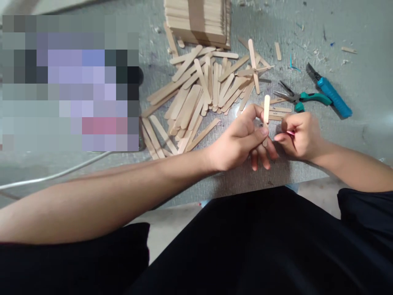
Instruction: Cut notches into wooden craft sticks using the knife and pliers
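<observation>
My left hand (242,141) pinches a wooden craft stick (266,108) and holds it upright above the grey mat. Close beside it on the right, my right hand (299,135) is closed around a small pink tool (290,132) whose tip points toward the stick's lower end. What the pink tool is I cannot make out. Both hands hover near the mat's front edge, just above my lap.
A loose pile of craft sticks (196,94) spreads over the grey mat (353,135), with a stacked stick structure (198,20) behind. Teal-handled pliers (302,98) and a blue utility knife (330,91) lie at the right. A white cable (55,175) runs along the left.
</observation>
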The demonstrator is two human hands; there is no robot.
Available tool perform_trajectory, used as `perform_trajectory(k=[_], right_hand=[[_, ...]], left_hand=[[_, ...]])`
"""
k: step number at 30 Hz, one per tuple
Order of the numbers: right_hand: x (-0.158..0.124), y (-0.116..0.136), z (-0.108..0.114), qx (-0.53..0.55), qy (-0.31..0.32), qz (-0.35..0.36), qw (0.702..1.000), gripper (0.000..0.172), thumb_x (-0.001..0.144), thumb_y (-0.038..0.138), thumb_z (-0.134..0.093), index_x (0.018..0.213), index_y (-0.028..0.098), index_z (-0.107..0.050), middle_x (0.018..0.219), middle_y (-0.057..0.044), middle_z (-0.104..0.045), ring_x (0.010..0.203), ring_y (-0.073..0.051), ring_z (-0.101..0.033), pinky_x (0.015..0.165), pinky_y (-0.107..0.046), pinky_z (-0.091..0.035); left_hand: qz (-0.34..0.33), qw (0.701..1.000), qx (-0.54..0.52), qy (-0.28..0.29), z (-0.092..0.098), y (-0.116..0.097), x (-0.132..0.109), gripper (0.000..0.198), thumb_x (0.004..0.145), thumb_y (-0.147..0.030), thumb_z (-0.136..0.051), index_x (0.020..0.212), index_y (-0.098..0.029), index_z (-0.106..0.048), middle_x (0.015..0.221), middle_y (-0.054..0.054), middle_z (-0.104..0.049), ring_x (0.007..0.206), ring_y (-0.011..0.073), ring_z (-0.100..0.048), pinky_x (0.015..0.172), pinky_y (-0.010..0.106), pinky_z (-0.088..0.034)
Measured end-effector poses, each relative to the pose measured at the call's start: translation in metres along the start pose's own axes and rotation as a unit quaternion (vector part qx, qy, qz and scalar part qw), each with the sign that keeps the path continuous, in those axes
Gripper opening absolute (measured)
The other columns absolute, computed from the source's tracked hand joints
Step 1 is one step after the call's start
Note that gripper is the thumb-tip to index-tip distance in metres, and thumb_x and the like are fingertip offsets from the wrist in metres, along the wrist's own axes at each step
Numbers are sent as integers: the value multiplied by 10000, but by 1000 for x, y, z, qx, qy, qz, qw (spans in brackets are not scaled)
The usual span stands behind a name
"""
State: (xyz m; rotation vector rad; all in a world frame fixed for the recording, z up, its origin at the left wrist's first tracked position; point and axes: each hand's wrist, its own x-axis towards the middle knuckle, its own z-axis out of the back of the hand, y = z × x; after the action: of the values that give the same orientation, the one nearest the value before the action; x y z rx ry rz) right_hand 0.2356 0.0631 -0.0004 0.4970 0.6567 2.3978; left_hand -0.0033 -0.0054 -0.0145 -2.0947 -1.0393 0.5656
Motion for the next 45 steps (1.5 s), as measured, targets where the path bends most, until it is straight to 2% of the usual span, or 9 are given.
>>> perform_trajectory(k=[3,6,13,24,29,35,39,42,45], right_hand=[[3,-2,-6,-73,-36,3,997,288,1139,494,-554,945,282,-530,774,-3,-639,659,-182,-501,661,-381,-378],[7,-2,-5,-107,-30,8,994,191,1102,419,-575,974,281,-542,785,1,-664,668,-181,-508,665,-385,-359],[15,2,4,-124,54,-1,991,345,1094,518,-660,886,280,-521,796,0,-636,711,-177,-560,652,-369,-358],[13,7,2,-97,50,-28,994,324,932,345,-772,793,264,-491,776,15,-599,684,-158,-499,650,-346,-305],[17,10,5,-79,76,-58,992,449,1052,444,-754,775,267,-449,772,5,-518,738,-162,-490,718,-345,-370],[19,13,6,-81,56,-71,993,622,1174,681,-621,733,275,-454,715,10,-462,717,-162,-476,701,-343,-409],[18,9,4,-98,38,-41,994,623,1189,664,-584,727,284,-411,679,13,-446,671,-171,-449,661,-373,-370],[18,7,4,-108,35,-38,993,604,1182,611,-612,722,284,-394,669,0,-481,689,-189,-507,670,-391,-378],[17,9,7,-103,44,-66,991,545,1187,554,-625,740,284,-468,708,-20,-571,747,-212,-581,720,-404,-442]], left_hand=[[-17,1000,0,-19,-2,3,-1,429,1166,-493,-757,1153,-300,-374,906,-34,-898,695,213,-890,494,223,-619],[-45,999,9,-22,-4,4,-1,444,1158,-506,-772,1137,-300,-379,914,-20,-899,741,218,-904,553,248,-674],[-36,999,38,-3,-10,1,-1,446,1155,-576,-759,1151,-300,-409,862,-25,-870,695,211,-883,566,273,-676],[-3,998,64,-25,-17,-1,-1,282,1106,-355,-810,1033,-244,-561,829,36,-861,691,193,-850,593,266,-657],[1,998,56,-18,-18,-6,-1,361,1061,-420,-886,1038,-237,-576,822,37,-858,715,219,-857,633,297,-684],[-14,999,42,-4,-19,-8,-2,394,1076,-501,-872,1087,-251,-567,808,8,-865,686,221,-870,645,318,-716],[-7,999,34,-7,-20,-9,-3,416,1065,-498,-883,1078,-263,-541,808,1,-863,676,213,-867,632,307,-715],[4,999,39,-15,-21,-10,-4,433,1050,-483,-893,1055,-273,-515,814,-8,-846,681,226,-869,644,333,-722],[-6,999,31,-8,-22,-12,-5,417,1059,-460,-871,1048,-277,-497,808,-18,-832,698,230,-873,671,349,-735]])
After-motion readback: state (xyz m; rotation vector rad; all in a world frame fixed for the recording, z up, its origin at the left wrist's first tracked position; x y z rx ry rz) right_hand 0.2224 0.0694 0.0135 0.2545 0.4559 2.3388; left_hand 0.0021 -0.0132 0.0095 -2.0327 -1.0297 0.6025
